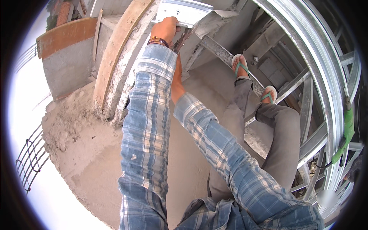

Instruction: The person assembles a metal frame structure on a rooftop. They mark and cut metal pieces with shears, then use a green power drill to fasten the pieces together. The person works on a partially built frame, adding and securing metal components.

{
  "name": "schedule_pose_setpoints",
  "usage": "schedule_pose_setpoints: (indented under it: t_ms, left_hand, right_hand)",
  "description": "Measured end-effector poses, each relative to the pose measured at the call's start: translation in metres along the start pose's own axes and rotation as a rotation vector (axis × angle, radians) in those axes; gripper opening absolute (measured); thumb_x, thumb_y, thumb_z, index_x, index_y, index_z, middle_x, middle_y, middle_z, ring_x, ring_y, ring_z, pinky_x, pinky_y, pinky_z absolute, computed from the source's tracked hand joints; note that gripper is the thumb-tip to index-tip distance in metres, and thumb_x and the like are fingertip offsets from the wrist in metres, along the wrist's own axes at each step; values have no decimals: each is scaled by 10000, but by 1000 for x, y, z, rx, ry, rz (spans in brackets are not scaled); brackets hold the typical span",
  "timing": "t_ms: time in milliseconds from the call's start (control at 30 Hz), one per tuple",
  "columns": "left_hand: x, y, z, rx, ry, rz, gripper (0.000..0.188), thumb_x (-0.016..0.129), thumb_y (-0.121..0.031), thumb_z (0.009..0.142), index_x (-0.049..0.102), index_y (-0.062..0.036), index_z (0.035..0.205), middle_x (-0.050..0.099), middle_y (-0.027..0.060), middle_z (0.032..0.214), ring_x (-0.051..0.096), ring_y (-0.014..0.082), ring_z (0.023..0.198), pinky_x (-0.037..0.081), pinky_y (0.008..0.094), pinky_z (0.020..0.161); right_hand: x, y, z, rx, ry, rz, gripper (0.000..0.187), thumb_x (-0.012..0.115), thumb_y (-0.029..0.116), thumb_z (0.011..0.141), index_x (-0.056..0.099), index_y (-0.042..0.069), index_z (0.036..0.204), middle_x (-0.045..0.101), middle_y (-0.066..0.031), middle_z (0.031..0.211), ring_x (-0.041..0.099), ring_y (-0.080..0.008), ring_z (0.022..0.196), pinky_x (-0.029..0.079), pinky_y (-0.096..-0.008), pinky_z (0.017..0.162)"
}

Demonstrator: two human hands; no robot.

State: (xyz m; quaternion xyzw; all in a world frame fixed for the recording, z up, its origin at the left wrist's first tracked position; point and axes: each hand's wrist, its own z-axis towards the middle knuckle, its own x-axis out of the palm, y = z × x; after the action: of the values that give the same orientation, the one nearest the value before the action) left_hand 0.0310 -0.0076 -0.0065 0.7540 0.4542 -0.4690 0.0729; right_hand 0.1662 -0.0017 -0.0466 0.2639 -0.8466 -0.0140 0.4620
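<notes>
At the top, my left hand (165, 30) is closed on the near edge of a pale, shiny metal channel (183, 12), which has small holes in its face. My right hand (177, 78) reaches up beside it, mostly hidden behind the left sleeve, so its fingers do not show. Between the hands and the wall, a dark, narrow metal tool (184, 38) slants upward. Its kind is unclear, and so is whether the right hand holds it.
Curved by the lens, galvanised steel framing (320, 57) runs down the right. A green corded power tool (347, 132) hangs against it. Left stand a wooden plank (115, 50) and rough concrete ledge (73, 130) with a drop beyond. Steel rebar (30, 161) sticks out there. My sandalled feet rest on narrow beams.
</notes>
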Motion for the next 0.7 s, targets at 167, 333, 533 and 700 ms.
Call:
schedule_pose_setpoints:
  t_ms: [167,333,533,700]
  left_hand:
    - [55,-22,10,61,99,-15,354,519,-361,825,754,-96,837,713,107,919,623,266,720,503,374,699]
    - [10,-3,3,38,-6,79,368,492,-366,836,758,-113,825,721,110,991,651,275,807,495,385,806]
    - [7,-4,4,100,9,292,444,447,-422,852,758,-110,907,715,127,1088,647,312,1017,440,391,948]
    - [27,28,-12,354,104,343,713,543,-657,836,692,-5,1085,708,203,1025,657,327,1017,485,428,895]
  right_hand:
    - [-39,-24,58,-61,-109,135,330,349,296,1034,466,12,1156,580,-109,1116,598,-183,1021,498,-313,859]
    - [9,-7,6,189,7,490,370,299,328,1042,471,9,1117,589,-100,1046,615,-176,966,517,-313,820]
    - [3,-21,8,65,15,282,342,327,311,1037,472,11,1118,586,-95,1033,614,-175,967,524,-314,826]
    - [-19,-21,21,43,38,297,274,445,244,1014,463,15,1164,583,-87,1079,610,-167,1015,527,-306,867]
